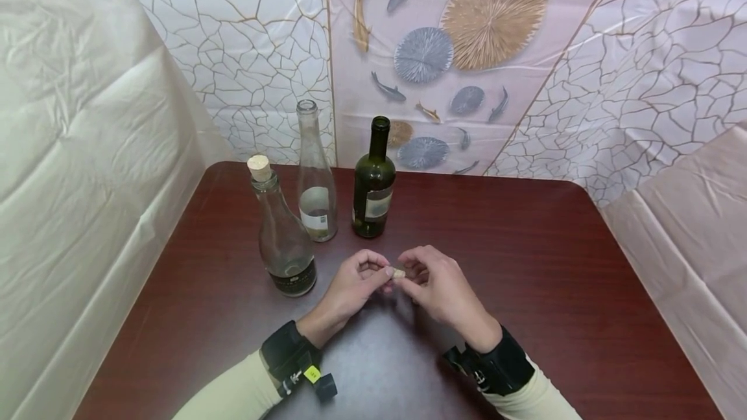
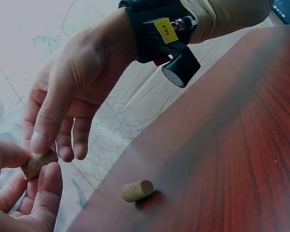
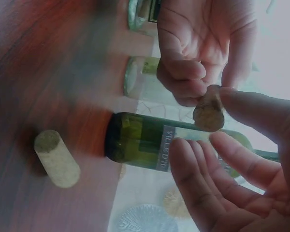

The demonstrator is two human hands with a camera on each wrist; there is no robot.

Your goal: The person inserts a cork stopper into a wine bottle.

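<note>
In the head view my left hand [image 1: 358, 280] and right hand [image 1: 446, 284] meet above the table. Between them is a short, tan-brown cork [image 1: 399, 273], smaller than the other corks. My left thumb and fingers pinch one end of it. The thumb and forefinger of my right hand [image 2: 75, 72] pinch the cork [image 2: 37, 163] from the other side, its remaining fingers loosely bent. A second, longer cork [image 3: 57, 158] lies on its side on the tabletop below the hands. In the head view that one is hidden by my hands.
A dark green bottle [image 1: 373, 186] with no stopper stands beyond my hands. To its left is an uncorked clear bottle [image 1: 315, 174]. Nearer, at the left, a wide clear bottle [image 1: 286, 238] has a pale cork [image 1: 259, 167] in its neck. Patterned cloth [image 1: 262, 50] hangs behind the table [image 1: 496, 212].
</note>
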